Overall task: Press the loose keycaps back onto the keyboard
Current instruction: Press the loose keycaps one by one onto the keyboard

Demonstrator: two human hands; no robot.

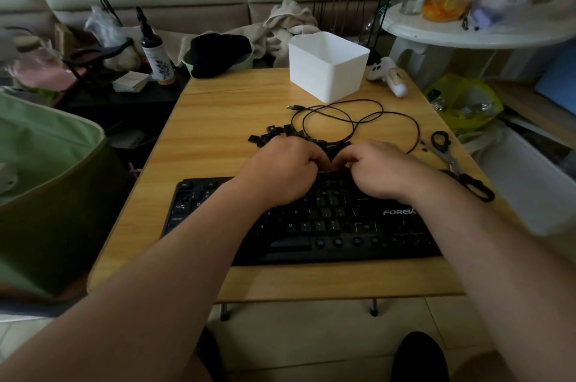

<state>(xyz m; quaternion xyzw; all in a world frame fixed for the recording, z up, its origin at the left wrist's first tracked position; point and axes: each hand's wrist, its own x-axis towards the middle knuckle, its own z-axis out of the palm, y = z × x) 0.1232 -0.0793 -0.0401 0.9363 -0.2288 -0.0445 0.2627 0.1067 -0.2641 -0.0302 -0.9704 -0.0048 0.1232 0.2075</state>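
A black keyboard [327, 226] lies on the wooden table [224, 120], and several of its sockets are bare. Loose black keycaps [271, 134] lie in a pile just behind it. My left hand [280, 173] and my right hand [383, 173] meet over the keyboard's back row with their fingers curled. Their fingertips pinch a small black keycap [337, 153] between them, and the fingers mostly hide it. My forearms cover part of the left and right key areas.
The keyboard's black cable [352, 120] coils behind the keycaps. A white plastic bin [327, 67] stands at the table's back, with a white controller [388, 73] beside it. Black-handled scissors [452, 160] lie at the right edge. A green bag [46, 182] sits to the left.
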